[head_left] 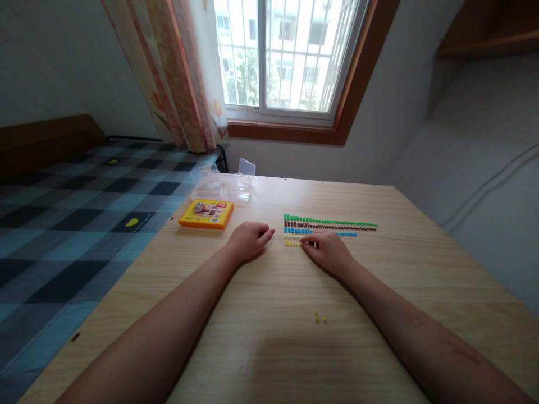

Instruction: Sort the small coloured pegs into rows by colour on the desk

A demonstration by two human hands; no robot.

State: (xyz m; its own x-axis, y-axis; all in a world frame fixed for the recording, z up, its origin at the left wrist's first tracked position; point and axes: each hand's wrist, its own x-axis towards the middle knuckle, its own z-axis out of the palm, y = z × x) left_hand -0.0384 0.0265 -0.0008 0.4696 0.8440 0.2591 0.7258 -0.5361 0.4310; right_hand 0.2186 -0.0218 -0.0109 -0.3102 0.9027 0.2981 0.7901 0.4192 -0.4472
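Observation:
Small coloured pieces lie in rows on the wooden table (379,292): a green row (328,221), a brown row (332,226), a blue row (298,231) and a short yellow row (290,243). My right hand (328,251) rests by the yellow row, fingertips pinched together at its right end; what they hold is too small to name. My left hand (249,239) lies on the table just left of the rows, fingers loosely curled, with nothing visible in it. A few loose yellow pieces (319,318) sit nearer to me.
An orange box (206,214) lies at the table's left edge. Behind it stands a clear plastic container (223,179) with its lid up. A bed with a checked cover (63,224) runs along the left. A curtain (181,78) and a window (286,56) are beyond.

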